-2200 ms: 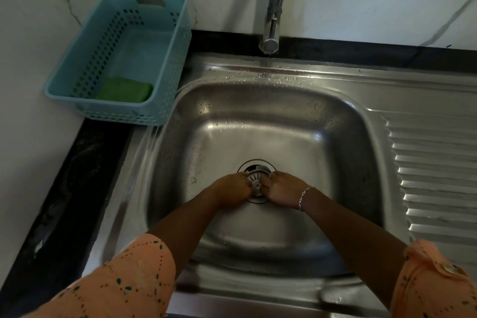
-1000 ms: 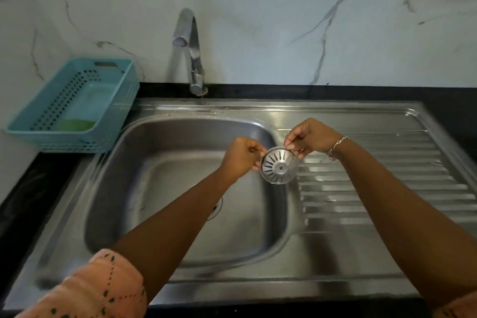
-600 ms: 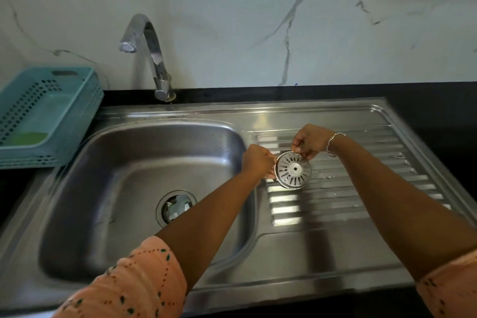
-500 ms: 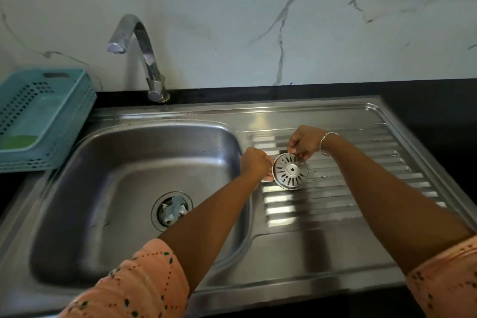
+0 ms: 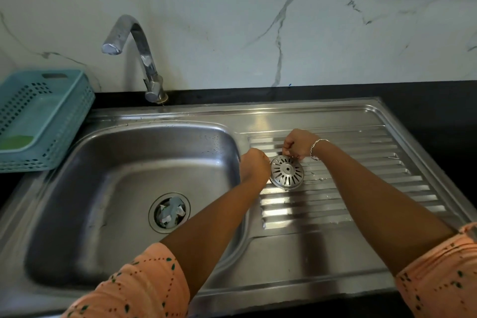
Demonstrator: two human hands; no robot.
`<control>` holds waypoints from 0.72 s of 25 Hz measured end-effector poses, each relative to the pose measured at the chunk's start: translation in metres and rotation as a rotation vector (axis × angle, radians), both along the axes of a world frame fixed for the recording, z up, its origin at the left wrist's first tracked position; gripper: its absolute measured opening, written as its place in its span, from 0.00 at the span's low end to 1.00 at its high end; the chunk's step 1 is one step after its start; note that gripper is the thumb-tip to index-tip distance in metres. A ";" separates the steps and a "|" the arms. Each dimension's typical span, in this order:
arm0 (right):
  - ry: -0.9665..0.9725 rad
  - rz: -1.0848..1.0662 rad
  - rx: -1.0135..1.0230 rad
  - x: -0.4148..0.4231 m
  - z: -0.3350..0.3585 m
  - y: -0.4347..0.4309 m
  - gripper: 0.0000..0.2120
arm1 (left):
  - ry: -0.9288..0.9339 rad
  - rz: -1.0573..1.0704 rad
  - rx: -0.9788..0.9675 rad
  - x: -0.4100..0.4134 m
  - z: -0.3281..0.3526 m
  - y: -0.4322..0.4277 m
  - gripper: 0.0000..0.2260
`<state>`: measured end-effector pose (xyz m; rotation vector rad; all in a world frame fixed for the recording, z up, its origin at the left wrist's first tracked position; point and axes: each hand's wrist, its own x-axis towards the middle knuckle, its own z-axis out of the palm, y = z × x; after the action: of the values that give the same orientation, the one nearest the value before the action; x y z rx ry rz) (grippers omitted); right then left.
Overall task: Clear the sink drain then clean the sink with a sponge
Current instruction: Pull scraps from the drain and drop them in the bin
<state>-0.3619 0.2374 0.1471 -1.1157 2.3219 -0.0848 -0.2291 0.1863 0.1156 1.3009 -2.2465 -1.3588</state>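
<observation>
A round slotted metal drain strainer (image 5: pixel 287 172) is tilted over the ribbed drainboard (image 5: pixel 361 162), its lower edge at or near the ribs. My left hand (image 5: pixel 254 166) pinches its left rim and my right hand (image 5: pixel 296 144) pinches its top rim. In the steel sink basin (image 5: pixel 124 162) the uncovered drain hole (image 5: pixel 169 212) holds pale crumpled scraps. A green sponge (image 5: pixel 16 141) lies inside the teal basket (image 5: pixel 49 116) at the far left.
A curved chrome tap (image 5: pixel 140 54) stands behind the basin. A black counter (image 5: pixel 426 111) borders the sink, with a white marble wall behind. The basket sits on the counter left of the basin.
Both hands lifted the strainer out of the drain and carried it right over the drainboard, then lowered it. The drain hole with its scraps is now exposed.
</observation>
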 end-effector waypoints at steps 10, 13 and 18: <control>0.215 -0.125 -0.278 0.018 -0.002 0.000 0.10 | -0.012 -0.255 -0.266 0.026 0.001 -0.012 0.12; 0.355 -0.090 -0.384 0.042 -0.006 -0.009 0.10 | -0.066 -0.339 -0.472 0.047 -0.001 -0.027 0.14; 0.451 0.080 -0.427 0.086 -0.022 -0.034 0.19 | -0.232 -0.437 -0.586 0.093 -0.014 -0.063 0.26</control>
<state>-0.2764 0.2035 0.1247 -1.5682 2.7309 -0.3444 -0.1362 0.1230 0.1012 0.8239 -2.8961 -0.5593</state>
